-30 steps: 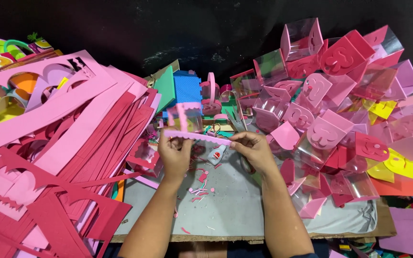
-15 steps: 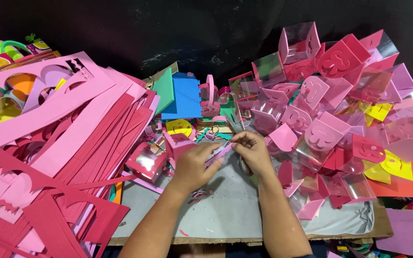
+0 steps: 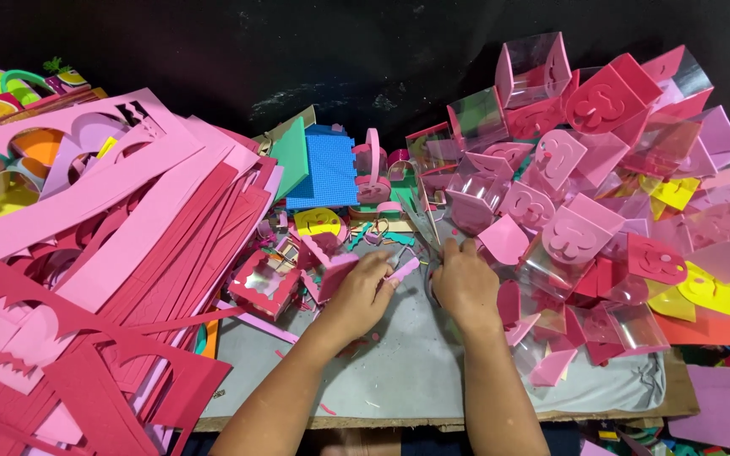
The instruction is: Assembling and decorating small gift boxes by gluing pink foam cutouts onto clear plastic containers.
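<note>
While the pink foam strip (image 3: 402,271) lies slanted between both hands, its long axis rising to the right, the left hand (image 3: 361,291) has its grip closed around the strip's lower end, and the right hand (image 3: 465,283), just beside, rests fingers-down on the grey table (image 3: 399,371), its grip unclear.

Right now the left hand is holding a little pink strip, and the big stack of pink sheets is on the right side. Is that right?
Not quite. The head view shows the big stack of pink sheets on the left side. The left hand does hold a little pink strip.
</note>
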